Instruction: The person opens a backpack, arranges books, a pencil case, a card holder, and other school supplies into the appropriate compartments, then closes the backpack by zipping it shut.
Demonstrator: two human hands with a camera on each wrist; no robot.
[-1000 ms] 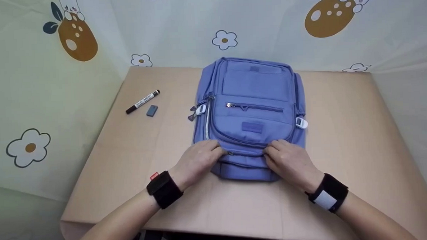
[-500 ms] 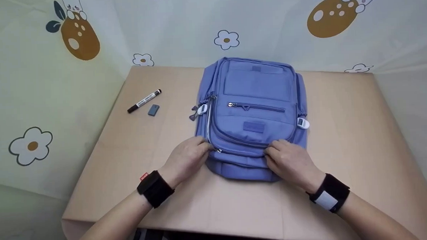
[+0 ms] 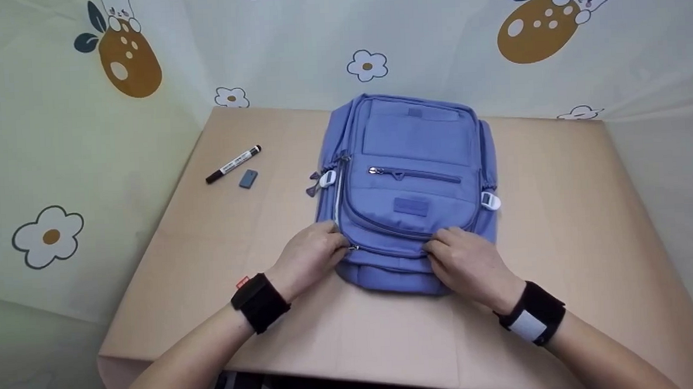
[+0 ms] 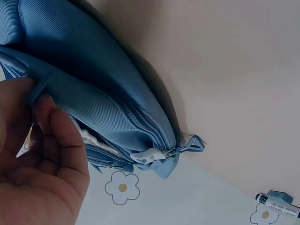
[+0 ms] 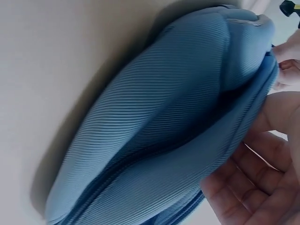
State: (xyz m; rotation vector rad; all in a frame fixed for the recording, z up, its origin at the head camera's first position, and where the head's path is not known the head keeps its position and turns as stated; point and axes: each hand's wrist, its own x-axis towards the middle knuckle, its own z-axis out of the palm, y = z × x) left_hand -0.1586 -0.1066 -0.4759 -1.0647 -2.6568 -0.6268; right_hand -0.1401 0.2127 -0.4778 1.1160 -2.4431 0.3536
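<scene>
A blue backpack (image 3: 414,136) lies on its back on the table, front pockets facing up. At its lower left corner my left hand (image 3: 309,257) pinches a zipper pull (image 4: 41,88) between thumb and fingers; the metal slider (image 3: 354,248) shows just beside the fingertips. My right hand (image 3: 472,265) pinches the fabric edge along the same zipper, at the bag's lower right. In the right wrist view a fold of blue cloth (image 5: 183,173) runs up to the right fingers (image 5: 229,187). A whitish zipper edge (image 3: 339,198) runs along the bag's left side.
A black-and-white marker (image 3: 234,164) and a small grey-blue block (image 3: 248,179) lie on the table (image 3: 237,234), left of the bag. White buckles (image 3: 327,179) sit at the bag's sides. Patterned curtains (image 3: 293,39) surround the table's back and sides.
My left hand has drawn the zipper slider leftwards along the lower seam to the corner, mostly in the first half second. My right hand has stayed at the same spot on the fabric.
</scene>
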